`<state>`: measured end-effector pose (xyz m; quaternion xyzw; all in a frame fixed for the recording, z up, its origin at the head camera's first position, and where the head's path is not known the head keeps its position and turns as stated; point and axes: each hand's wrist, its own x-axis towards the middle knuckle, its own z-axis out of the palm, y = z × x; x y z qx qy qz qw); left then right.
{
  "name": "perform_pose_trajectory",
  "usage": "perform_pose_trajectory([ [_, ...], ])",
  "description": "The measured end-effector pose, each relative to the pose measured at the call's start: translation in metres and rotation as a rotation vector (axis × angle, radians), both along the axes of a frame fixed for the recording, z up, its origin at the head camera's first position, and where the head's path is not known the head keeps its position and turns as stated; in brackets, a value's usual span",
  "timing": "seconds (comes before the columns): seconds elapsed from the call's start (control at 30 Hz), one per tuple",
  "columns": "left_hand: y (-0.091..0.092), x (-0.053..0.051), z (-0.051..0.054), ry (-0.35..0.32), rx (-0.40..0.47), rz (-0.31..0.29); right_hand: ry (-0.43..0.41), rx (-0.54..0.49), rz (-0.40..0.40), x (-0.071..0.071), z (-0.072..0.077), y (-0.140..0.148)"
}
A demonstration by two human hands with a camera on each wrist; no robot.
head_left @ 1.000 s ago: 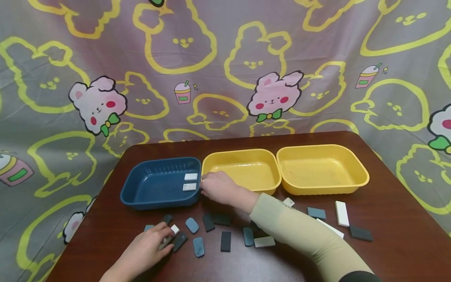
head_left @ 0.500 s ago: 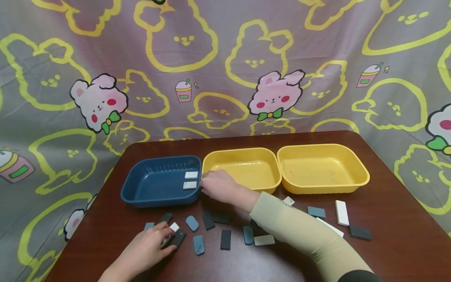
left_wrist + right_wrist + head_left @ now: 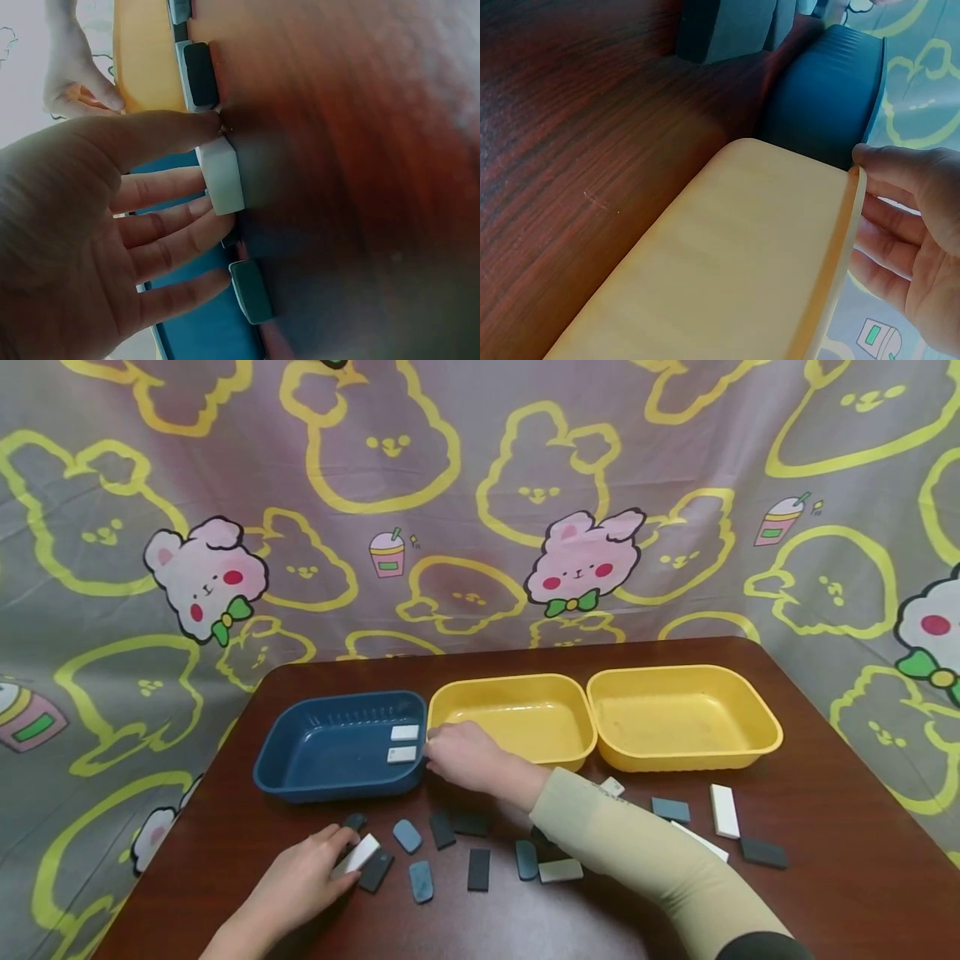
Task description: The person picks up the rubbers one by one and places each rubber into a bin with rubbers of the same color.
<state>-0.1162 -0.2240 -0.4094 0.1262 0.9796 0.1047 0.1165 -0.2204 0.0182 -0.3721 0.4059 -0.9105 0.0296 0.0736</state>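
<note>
My left hand (image 3: pixel 303 877) holds a white eraser (image 3: pixel 362 853) between thumb and fingers, its end tilted up off the table; in the left wrist view the white eraser (image 3: pixel 223 176) stands between the thumb and fingers. A dark eraser (image 3: pixel 376 870) lies right beside it, and another dark one (image 3: pixel 355 822) is just past the fingertips. My right hand (image 3: pixel 468 758) pinches the rim of the middle yellow basin (image 3: pixel 780 225) at its corner, where it meets the blue basin (image 3: pixel 330 789). Two white erasers (image 3: pixel 402 744) lie inside the blue basin.
A second yellow basin (image 3: pixel 682 760) stands at the right of the row. Several blue, dark and white erasers lie across the table, such as a blue one (image 3: pixel 422 882) and a dark one (image 3: pixel 478 870). A patterned cloth (image 3: pixel 465 510) hangs behind the table.
My left hand has shifted slightly left and the white eraser in it now shows more, tilted up. My right hand stays at the basin rim.
</note>
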Motion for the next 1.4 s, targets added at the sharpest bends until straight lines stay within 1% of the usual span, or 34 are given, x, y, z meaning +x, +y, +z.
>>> perform_pose_trajectory([
  [0.17, 0.001, -0.001, 0.000, 0.001, 0.004, 0.002, 0.000, 0.008, -0.006, 0.000, 0.001, 0.000],
  [0.37, 0.001, 0.002, 0.000, 0.042, -0.005, -0.003, -0.013, 0.008, -0.009, 0.001, 0.001, 0.000],
  [0.5, 0.000, 0.003, 0.004, 0.046, 0.003, 0.002, -0.006, 0.009, -0.008, 0.000, 0.000, -0.001],
  [0.6, -0.002, 0.002, 0.013, 0.026, 0.031, 0.018, 0.003, 0.008, -0.003, 0.000, 0.000, 0.000],
  [0.73, -0.005, 0.000, 0.031, 0.013, 0.052, 0.040, 0.009, 0.005, 0.000, 0.000, -0.001, 0.000],
  [0.83, -0.008, -0.004, 0.046, 0.032, 0.059, 0.037, 0.013, 0.001, 0.001, 0.000, -0.001, 0.000],
  [0.9, -0.011, -0.006, 0.056, 0.059, 0.074, 0.022, 0.012, -0.002, 0.002, 0.000, -0.001, 0.000],
  [1.03, -0.013, -0.014, 0.074, 0.153, 0.092, -0.025, 0.009, -0.001, 0.000, -0.001, -0.002, 0.000],
  [1.13, -0.015, -0.025, 0.084, 0.222, 0.097, -0.073, 0.009, 0.002, -0.004, -0.001, -0.002, 0.000],
  [1.27, -0.015, -0.041, 0.092, 0.281, 0.101, -0.152, 0.011, -0.003, -0.007, -0.001, -0.002, 0.000],
  [1.4, -0.013, -0.059, 0.095, 0.304, 0.102, -0.221, 0.008, -0.010, -0.006, -0.001, -0.002, 0.000],
])
